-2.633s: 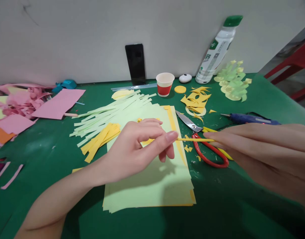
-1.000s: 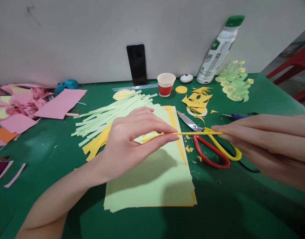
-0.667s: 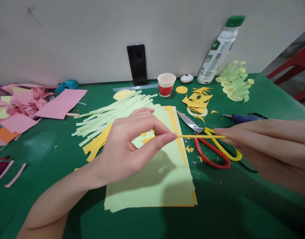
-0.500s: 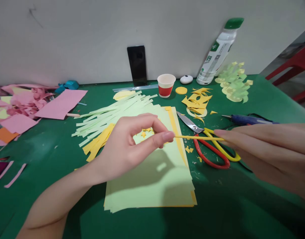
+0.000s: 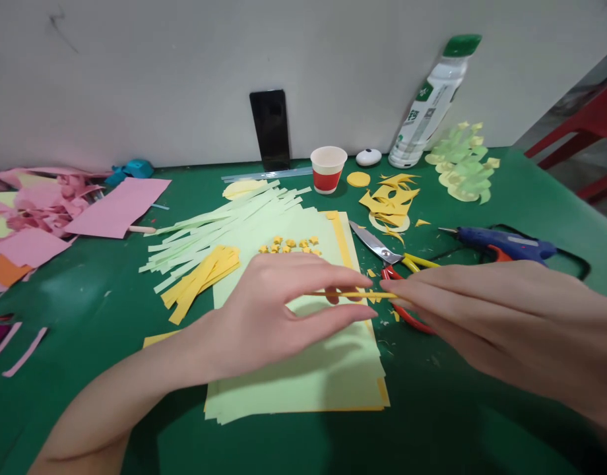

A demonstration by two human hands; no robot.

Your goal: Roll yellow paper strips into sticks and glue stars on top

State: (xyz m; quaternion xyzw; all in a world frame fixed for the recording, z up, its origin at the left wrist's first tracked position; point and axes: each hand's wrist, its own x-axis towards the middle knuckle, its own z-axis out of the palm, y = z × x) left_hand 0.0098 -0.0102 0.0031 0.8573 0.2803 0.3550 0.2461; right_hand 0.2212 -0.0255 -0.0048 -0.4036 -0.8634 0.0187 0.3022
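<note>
A thin yellow paper strip point(image 5: 350, 295) is seen edge-on above a stack of pale green paper point(image 5: 303, 389). My right hand point(image 5: 496, 330) pinches its right end between closed fingers. My left hand point(image 5: 278, 310) is open around the other end, thumb and index finger parted above and below the strip; whether its other fingers touch the strip I cannot tell. Several small folded yellow paper stars point(image 5: 289, 245) lie on the stack behind my left hand. Scissors point(image 5: 377, 244) with red and yellow handles lie beyond my right hand, their handles partly hidden by it.
Green paper strips point(image 5: 224, 224) and yellow strips point(image 5: 199, 280) lie left of the stack. A paper cup point(image 5: 328, 173), yellow scraps point(image 5: 390, 201), a bottle point(image 5: 425, 112) and a blue glue gun point(image 5: 504, 242) stand or lie farther back. Pink paper point(image 5: 120, 208) covers the far left.
My left thumb and index finger have opened from their pinch on the strip, and that hand has moved right along it. My right hand has moved left and slightly down, still pinching the strip.
</note>
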